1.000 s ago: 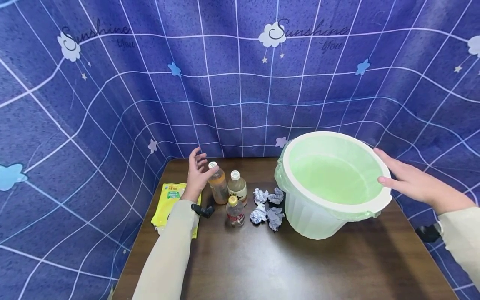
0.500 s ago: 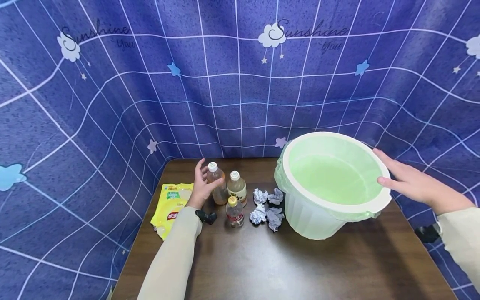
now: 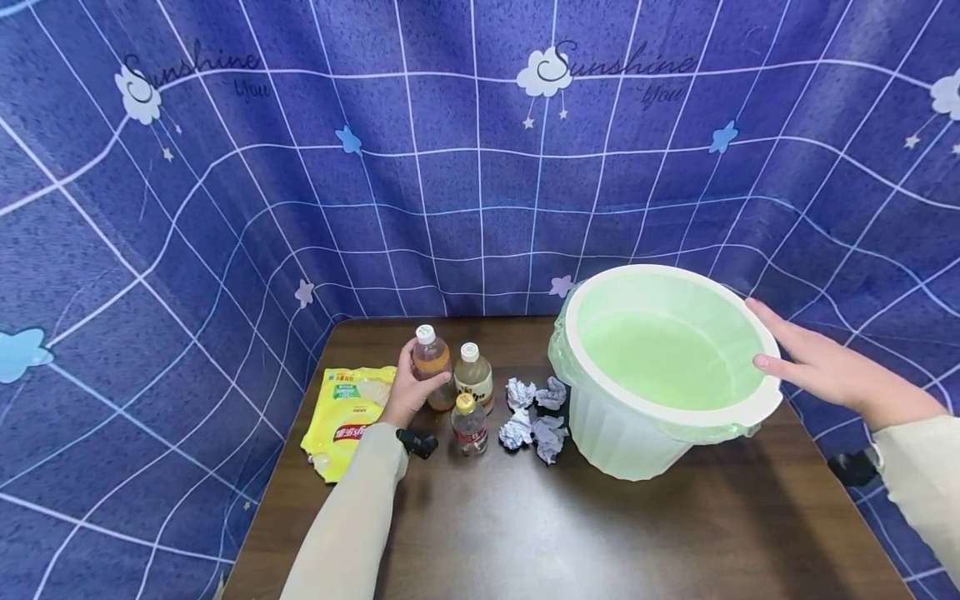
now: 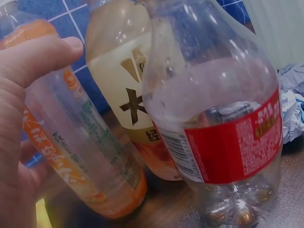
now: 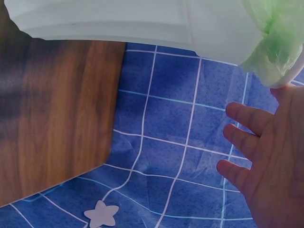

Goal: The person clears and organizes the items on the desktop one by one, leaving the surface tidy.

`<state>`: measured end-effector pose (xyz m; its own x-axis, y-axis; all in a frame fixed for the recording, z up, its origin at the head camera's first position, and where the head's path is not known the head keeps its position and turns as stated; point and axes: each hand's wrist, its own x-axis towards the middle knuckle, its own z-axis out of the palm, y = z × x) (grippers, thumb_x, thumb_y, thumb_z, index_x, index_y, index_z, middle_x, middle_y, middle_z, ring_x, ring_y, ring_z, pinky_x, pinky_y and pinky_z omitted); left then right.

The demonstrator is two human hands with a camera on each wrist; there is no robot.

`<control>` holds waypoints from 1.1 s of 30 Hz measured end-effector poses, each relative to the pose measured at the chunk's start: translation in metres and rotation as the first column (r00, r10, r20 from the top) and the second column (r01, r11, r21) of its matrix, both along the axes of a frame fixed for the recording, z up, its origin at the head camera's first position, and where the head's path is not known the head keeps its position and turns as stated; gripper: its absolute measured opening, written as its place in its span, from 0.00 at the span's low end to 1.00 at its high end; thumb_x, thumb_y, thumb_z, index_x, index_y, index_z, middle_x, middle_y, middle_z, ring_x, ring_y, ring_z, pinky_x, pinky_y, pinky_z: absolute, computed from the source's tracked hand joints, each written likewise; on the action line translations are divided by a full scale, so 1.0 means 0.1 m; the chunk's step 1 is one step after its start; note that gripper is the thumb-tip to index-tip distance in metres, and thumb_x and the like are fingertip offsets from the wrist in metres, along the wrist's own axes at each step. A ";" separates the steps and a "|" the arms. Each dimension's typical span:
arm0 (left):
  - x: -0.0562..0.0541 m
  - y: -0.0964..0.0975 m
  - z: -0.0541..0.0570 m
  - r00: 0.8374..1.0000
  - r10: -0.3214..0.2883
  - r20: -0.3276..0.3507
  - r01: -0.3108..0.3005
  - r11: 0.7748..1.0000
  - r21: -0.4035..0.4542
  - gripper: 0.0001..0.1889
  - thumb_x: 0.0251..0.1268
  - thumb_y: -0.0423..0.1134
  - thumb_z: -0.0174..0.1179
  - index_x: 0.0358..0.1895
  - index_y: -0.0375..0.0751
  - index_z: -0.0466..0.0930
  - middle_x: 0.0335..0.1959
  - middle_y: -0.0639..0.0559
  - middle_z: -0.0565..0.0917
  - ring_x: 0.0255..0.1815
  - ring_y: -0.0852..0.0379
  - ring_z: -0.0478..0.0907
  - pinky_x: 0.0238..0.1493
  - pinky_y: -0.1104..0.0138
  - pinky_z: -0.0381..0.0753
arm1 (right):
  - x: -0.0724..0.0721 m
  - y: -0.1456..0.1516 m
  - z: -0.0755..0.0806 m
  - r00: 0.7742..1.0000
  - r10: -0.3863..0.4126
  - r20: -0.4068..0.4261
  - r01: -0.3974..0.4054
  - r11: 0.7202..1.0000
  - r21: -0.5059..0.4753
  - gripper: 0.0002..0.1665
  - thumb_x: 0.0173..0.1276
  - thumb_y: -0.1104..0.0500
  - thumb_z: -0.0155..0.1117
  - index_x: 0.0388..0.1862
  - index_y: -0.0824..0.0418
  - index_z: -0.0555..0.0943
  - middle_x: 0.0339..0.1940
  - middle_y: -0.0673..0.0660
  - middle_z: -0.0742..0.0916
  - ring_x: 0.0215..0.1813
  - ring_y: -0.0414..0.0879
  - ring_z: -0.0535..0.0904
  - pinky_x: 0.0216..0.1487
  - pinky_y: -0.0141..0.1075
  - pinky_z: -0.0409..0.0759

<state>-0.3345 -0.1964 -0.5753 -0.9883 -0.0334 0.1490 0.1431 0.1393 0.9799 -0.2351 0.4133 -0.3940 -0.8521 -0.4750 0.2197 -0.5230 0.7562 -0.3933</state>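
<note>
My left hand wraps round a clear plastic bottle with an orange label and white cap. In the left wrist view the thumb lies across its front and the other fingers curl behind. The bottle leans slightly there. Close beside it stand a white-capped bottle with a cream label and a smaller yellow-capped bottle with a red label. My right hand rests at the right rim of a white bin, fingers extended. In the right wrist view the fingers are spread below the green liner.
Several crumpled paper balls lie between the bottles and the bin. A yellow snack bag lies flat at the left of the brown table. A blue patterned curtain hangs behind and at the sides.
My left hand has moved right and down from beside the orange-labelled bottle and now grips it. The snack bag shows more as the hand leaves it. The right hand stays at the rim.
</note>
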 end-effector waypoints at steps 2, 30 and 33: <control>0.00 0.00 -0.02 1.000 -0.003 0.019 0.003 1.000 -0.009 0.48 0.56 0.29 0.73 0.77 0.46 0.53 0.72 0.40 0.67 0.71 0.41 0.66 0.73 0.49 0.63 | 0.00 0.00 0.00 1.000 0.002 -0.004 -0.002 1.000 -0.002 0.50 0.73 0.59 0.61 0.85 0.54 0.45 0.78 0.73 0.62 0.66 0.12 0.47 0.60 0.09 0.46; -0.05 -0.11 0.15 1.000 0.016 -0.018 -0.016 1.000 -0.017 0.41 0.60 0.28 0.70 0.75 0.41 0.59 0.69 0.37 0.72 0.69 0.41 0.69 0.72 0.48 0.65 | 0.02 -0.01 0.03 0.999 -0.029 0.025 0.029 1.000 0.011 0.49 0.74 0.57 0.60 0.84 0.56 0.44 0.78 0.74 0.62 0.63 0.11 0.47 0.58 0.09 0.46; -0.06 -0.13 0.22 1.000 0.022 -0.012 -0.022 0.999 -0.023 0.41 0.60 0.30 0.71 0.75 0.42 0.59 0.70 0.38 0.71 0.70 0.41 0.69 0.73 0.48 0.64 | 0.02 0.00 0.03 0.999 -0.039 0.027 0.038 0.999 0.015 0.49 0.74 0.57 0.60 0.85 0.53 0.44 0.77 0.74 0.63 0.63 0.11 0.48 0.58 0.09 0.46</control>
